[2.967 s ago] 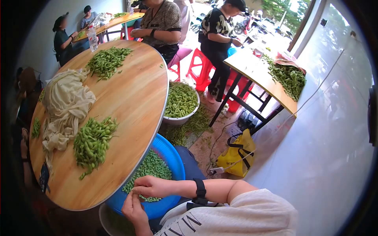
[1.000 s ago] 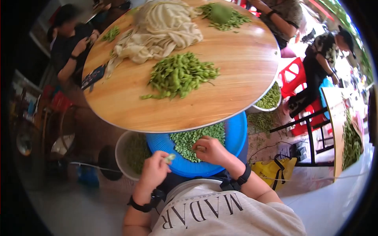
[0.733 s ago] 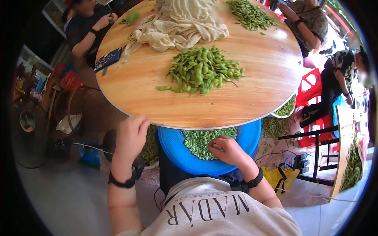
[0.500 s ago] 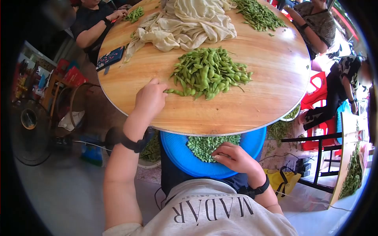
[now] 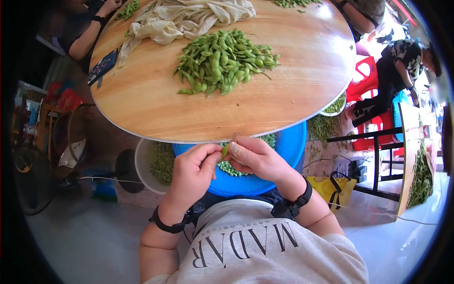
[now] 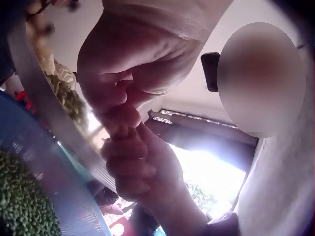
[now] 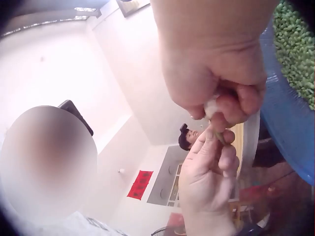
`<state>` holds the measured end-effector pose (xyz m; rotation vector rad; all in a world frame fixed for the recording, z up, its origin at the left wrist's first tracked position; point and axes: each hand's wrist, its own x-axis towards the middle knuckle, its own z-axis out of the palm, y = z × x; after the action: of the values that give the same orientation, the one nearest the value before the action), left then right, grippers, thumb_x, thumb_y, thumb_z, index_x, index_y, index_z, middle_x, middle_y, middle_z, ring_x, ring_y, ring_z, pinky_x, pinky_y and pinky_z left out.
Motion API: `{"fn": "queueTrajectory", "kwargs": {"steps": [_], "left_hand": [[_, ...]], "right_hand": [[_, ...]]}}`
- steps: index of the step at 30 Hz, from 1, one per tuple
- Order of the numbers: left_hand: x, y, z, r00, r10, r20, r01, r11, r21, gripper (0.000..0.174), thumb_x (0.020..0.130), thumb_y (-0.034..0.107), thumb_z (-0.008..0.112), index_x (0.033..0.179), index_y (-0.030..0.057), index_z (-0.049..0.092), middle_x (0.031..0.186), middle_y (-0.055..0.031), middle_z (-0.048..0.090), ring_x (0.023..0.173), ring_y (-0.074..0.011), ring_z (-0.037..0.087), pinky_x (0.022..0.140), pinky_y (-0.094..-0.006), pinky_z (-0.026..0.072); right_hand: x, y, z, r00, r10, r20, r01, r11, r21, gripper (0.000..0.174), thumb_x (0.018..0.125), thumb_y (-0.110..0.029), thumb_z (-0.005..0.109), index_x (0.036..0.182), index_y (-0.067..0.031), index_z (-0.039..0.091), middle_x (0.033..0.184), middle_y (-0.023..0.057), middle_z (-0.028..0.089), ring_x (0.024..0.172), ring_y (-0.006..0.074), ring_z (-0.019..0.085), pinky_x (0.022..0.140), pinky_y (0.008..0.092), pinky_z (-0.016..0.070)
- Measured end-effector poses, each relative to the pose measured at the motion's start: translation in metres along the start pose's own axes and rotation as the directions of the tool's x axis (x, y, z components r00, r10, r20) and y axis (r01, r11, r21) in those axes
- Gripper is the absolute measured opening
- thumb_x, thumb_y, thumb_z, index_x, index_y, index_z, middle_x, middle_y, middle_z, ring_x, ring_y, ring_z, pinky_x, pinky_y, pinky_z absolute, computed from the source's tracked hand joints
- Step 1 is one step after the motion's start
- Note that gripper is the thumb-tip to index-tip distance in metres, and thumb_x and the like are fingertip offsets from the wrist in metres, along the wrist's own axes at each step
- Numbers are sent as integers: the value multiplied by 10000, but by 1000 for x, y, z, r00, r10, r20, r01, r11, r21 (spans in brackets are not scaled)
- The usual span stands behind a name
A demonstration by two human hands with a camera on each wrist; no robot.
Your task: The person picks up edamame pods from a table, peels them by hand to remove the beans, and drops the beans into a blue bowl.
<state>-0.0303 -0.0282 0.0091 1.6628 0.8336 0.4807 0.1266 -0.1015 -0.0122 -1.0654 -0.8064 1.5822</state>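
A green edamame pod sits between my two hands, over the blue basin and close to the table's near edge. My left hand pinches it between thumb and fingers. My right hand pinches its other end, as the right wrist view also shows with the pod between the fingertips. Shelled green beans lie in the blue basin, partly hidden by the hands and tabletop. A heap of whole pods rests on the round wooden table.
Left of the basin stands a pale bucket with green husks inside. A crumpled cream cloth and a dark phone-like item lie on the table. A yellow bag sits on the floor at right. Other people sit around.
My left hand reached to the near side of the pod heap, then came back with a pod to meet my right hand over the basin. The head view has swung from the right toward the table.
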Motion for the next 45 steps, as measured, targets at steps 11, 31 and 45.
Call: {"fn": "queueTrajectory", "kwargs": {"steps": [11,31,45], "left_hand": [[-18,-5,13,960,277,-40,-259,933,249,112,751,-23,634,862,-37,629,670,-60,573,486,-84,529,426,-204,407],[-26,-20,42,899,393,-192,-352,911,216,43,788,-37,590,820,-57,611,667,-58,582,467,-77,533,405,-204,406],[-18,-23,46,968,-240,71,231,749,-620,122,841,118,550,847,4,592,645,-38,568,447,-83,449,402,-200,344]], "right_hand": [[-21,7,1,999,-6,34,6,1000,13,315,933,-309,435,802,-36,521,601,-22,432,521,50,365,449,198,298],[-37,9,8,974,-199,-108,167,953,-253,251,913,-219,470,795,-3,523,635,4,478,587,78,440,520,239,380],[-42,23,8,882,-435,-182,241,747,-619,176,864,-156,541,773,-11,504,596,89,501,488,136,455,457,292,372]]}}
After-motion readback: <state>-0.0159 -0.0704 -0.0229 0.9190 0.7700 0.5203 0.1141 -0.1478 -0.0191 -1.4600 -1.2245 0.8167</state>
